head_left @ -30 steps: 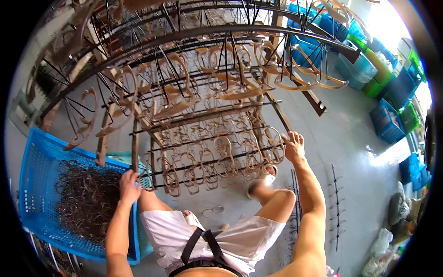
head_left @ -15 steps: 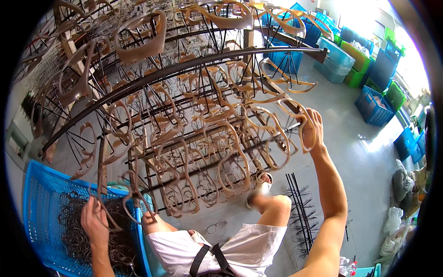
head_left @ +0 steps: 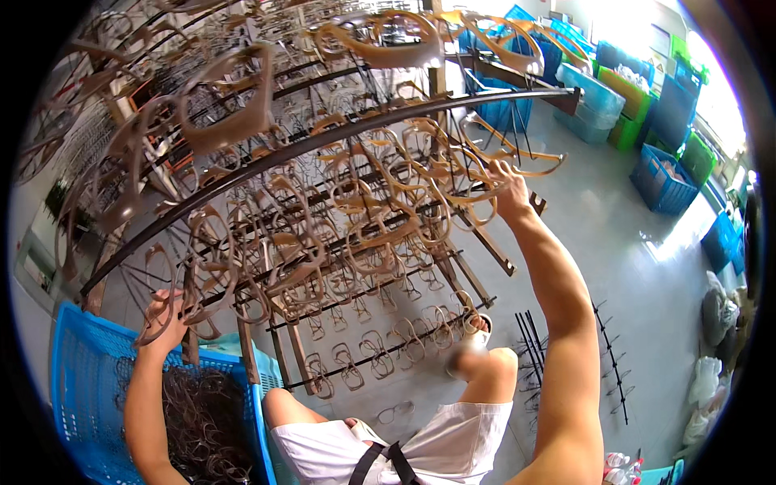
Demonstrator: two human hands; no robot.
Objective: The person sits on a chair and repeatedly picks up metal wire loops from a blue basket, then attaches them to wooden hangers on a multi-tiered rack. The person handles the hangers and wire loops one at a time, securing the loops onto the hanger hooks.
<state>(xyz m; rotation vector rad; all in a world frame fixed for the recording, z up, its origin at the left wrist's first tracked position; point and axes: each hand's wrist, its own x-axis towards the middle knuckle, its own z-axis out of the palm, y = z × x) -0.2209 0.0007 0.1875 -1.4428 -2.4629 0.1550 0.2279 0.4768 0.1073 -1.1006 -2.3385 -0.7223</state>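
Two bare hands are up at the rack, spread well apart, and between them runs a dark rod (head_left: 335, 250) strung with brown eyeglass frames (head_left: 297, 276). On the near side of the rack it sits, right end higher than the left, just below a thick dark bar (head_left: 533, 95). Look at the right hand (head_left: 508, 190): fingers curled tight, closed on the rod's far end, arm stretched long. Over on the other side, the left hand (head_left: 164, 319) has its fingers bent in narrow around the lower end, though the crowded frames make the exact contact hard to read. Below, another row of frames (head_left: 348, 376) hangs low on the rack, close above the floor (head_left: 566, 259). Beside the left forearm stands a blue basket (head_left: 73, 364), loaded with a dark, wiry tangle (head_left: 202, 416). Down on the floor, one loose pair of glasses (head_left: 394, 412) lies near the person's feet, and out to the right, near the knee, pronged black rods (head_left: 529, 339) lie side by side.
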